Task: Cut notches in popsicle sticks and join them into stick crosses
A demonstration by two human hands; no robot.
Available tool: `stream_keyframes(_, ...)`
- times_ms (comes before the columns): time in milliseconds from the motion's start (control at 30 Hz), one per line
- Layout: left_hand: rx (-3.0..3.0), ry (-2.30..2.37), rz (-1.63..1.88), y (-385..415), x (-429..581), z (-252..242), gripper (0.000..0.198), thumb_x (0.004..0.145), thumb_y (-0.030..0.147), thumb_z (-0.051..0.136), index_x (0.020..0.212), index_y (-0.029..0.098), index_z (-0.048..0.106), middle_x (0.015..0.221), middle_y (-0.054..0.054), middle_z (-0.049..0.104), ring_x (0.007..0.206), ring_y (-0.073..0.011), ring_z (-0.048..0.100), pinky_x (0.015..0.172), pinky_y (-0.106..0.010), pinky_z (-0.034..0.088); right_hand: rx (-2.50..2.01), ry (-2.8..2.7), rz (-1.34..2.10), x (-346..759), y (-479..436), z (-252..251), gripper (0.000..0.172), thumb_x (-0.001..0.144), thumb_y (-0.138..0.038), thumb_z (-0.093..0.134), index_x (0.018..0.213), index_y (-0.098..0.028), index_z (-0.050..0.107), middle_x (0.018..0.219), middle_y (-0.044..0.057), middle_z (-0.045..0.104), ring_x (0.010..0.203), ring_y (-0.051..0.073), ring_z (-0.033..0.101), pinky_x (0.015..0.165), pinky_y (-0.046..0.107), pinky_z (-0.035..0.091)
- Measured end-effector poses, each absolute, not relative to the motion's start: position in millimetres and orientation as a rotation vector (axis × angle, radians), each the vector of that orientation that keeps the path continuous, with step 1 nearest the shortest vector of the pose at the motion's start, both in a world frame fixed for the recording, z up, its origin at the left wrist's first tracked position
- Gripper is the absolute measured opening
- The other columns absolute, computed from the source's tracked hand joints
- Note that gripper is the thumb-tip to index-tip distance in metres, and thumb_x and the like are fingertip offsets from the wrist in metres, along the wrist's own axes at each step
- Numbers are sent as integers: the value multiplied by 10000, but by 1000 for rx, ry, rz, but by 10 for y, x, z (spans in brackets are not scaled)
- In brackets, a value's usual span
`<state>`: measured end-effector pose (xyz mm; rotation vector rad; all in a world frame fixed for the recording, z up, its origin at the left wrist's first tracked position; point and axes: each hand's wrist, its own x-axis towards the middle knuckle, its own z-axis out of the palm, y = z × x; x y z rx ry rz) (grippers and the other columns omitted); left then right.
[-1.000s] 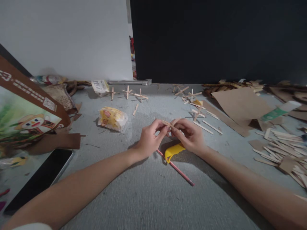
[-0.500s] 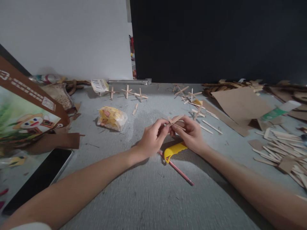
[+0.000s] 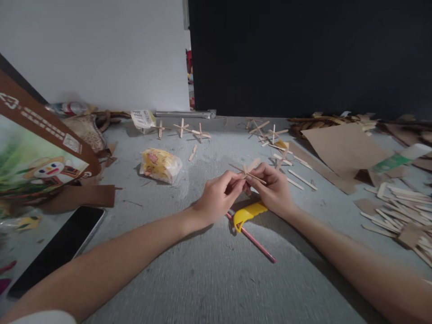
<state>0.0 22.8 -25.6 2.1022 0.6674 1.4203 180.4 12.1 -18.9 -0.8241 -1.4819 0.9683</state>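
Between my fingertips is a small piece made of crossed wooden craft sticks [image 3: 252,165], held a little above the table. My left hand [image 3: 221,192] pinches it from the left side, fingers closed. From the right, my right hand [image 3: 272,188] pinches the same crossed sticks, thumb in front. Some of the fingers behind the piece are hidden. Just beneath my hands lies a yellow-handled tool [image 3: 249,213], its far end covered by my right hand. A pink pencil [image 3: 258,245] passes under it.
Several crossed-stick pieces [image 3: 182,128] stand along the back. Loose craft sticks [image 3: 394,209] are heaped at right, near a glue stick [image 3: 401,158] and cardboard [image 3: 340,146]. A wrapped yellow packet [image 3: 160,165], a phone [image 3: 57,252] and a printed brown bag [image 3: 43,148] occupy the left.
The crossed sticks have turned between my fingers, and one stick now points out to the left. Both hands keep their pinch. The whole view has shifted slightly.
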Motion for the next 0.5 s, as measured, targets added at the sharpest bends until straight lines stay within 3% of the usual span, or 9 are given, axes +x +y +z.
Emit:
stream_keyframes(300,1969,686,1348,206,12,-259,204,1049,355,599,960,182,663,742,2,711,579,-89,559,546,-204,429,-845,-1469,876,1811,120,-245,377,926,-504,800,794,-238,568,680,-12,708,561,131,651,533,262,558)
stream_keyframes(500,1876,670,1289,221,9,-278,214,1043,372,599,972,182,665,813,-18,732,654,-106,604,616,-225,459,-846,-1482,752,1810,127,-257,332,922,-508,804,821,-230,651,681,8,720,585,146,667,551,276,564)
